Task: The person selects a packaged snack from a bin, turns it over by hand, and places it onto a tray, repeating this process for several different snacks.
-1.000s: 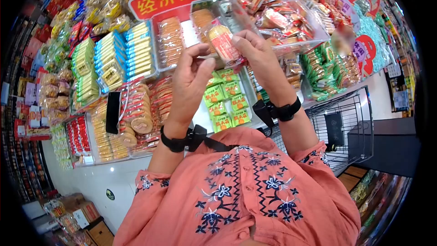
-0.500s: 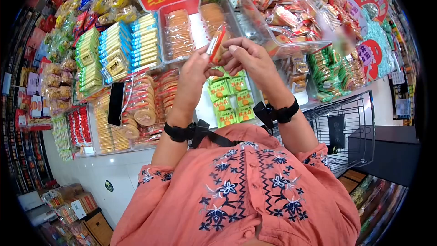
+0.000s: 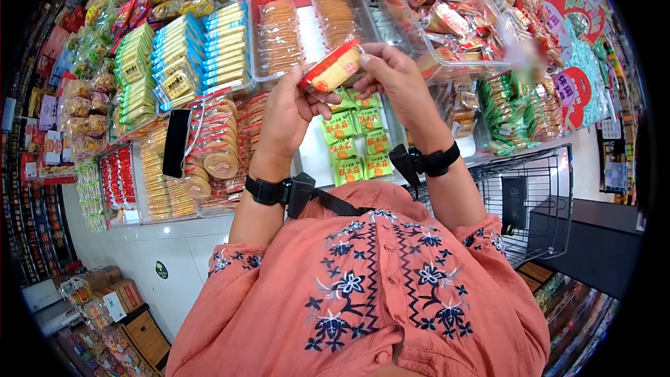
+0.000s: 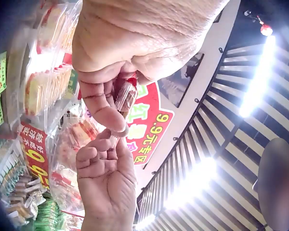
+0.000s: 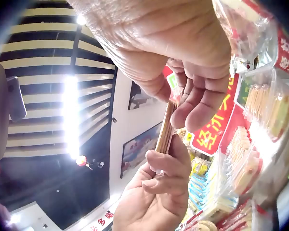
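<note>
Both hands hold a clear-and-red wrapped biscuit packet (image 3: 338, 70), tilted across between them above the display. My left hand (image 3: 285, 115) pinches its left end, which carries a round red mark. At the upper right end, my right hand (image 3: 396, 82) grips it with the thumb on the near face. In the right wrist view the packet (image 5: 166, 127) appears edge-on, a thin stack of biscuits. The left wrist view shows part of the wrapper (image 4: 126, 96) between the fingers. Green packets (image 3: 356, 136) lie just below the hands.
Behind the hands, a clear bin holds rows of similar biscuit packets (image 3: 280, 35). A clear tub (image 3: 453, 70) of red-wrapped snacks stands to the right. Blue packets (image 3: 178, 56) and a black phone-like slab (image 3: 176, 143) are at left. A wire shopping cart (image 3: 530, 202) is at right.
The packet has turned from upright with its red printed face showing, through nearly edge-on, to tilted sideways with another face up. My left hand has come from beside it to holding its end.
</note>
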`<action>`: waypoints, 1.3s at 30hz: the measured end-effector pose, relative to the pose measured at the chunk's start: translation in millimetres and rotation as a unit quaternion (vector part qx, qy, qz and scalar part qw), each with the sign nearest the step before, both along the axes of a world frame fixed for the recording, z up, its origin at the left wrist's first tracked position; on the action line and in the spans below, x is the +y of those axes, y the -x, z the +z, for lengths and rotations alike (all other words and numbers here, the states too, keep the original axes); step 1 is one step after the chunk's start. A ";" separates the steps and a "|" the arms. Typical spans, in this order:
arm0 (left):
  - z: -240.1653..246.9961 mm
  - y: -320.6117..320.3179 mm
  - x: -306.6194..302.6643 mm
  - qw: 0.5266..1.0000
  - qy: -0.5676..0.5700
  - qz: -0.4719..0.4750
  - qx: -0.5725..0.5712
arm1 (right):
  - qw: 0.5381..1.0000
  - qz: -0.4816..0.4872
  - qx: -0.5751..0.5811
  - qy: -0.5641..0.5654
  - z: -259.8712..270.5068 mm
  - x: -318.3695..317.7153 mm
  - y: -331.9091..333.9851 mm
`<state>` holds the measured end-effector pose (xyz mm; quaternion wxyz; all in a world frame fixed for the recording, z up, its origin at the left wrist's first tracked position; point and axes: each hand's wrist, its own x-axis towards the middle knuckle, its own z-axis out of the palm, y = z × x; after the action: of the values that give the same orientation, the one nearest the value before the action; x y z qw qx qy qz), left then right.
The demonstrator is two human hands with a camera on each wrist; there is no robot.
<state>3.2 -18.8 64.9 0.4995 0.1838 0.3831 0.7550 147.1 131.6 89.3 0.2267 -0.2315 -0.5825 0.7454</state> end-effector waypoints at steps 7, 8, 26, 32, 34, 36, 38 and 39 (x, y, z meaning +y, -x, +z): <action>-2.9 2.0 0.6 1.000 -0.001 0.000 -0.002 | 1.000 -0.002 0.004 0.017 -1.1 -0.8 -2.9; -3.5 2.2 1.0 1.000 -0.001 0.004 -0.001 | 1.000 -0.004 0.000 0.018 -1.4 -0.9 -3.7; -5.7 2.9 1.0 1.000 -0.008 0.011 -0.001 | 0.998 -0.025 0.006 0.049 -7.9 -2.3 -6.1; -11.3 -7.0 6.6 1.000 0.012 0.017 -0.004 | 0.988 -0.027 0.037 0.149 -27.3 -0.8 -2.1; -14.5 -8.0 10.4 1.000 0.014 0.011 0.011 | 0.983 -0.007 0.054 0.177 -32.0 -4.3 0.6; -19.1 -7.2 13.8 0.999 0.036 0.013 0.032 | 0.980 0.004 0.058 0.192 -33.8 -9.7 4.0; -23.9 -6.5 18.6 0.997 0.053 0.021 0.053 | 0.979 0.017 0.054 0.195 -38.9 -12.5 5.4; -23.6 -4.7 20.2 0.996 0.058 0.022 0.067 | 0.979 0.022 0.050 0.199 -43.3 -13.2 6.0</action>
<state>7.9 1.4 41.3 0.4660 0.1966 0.4625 0.7282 141.1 118.4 46.0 0.1882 -0.2213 -0.4159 0.8618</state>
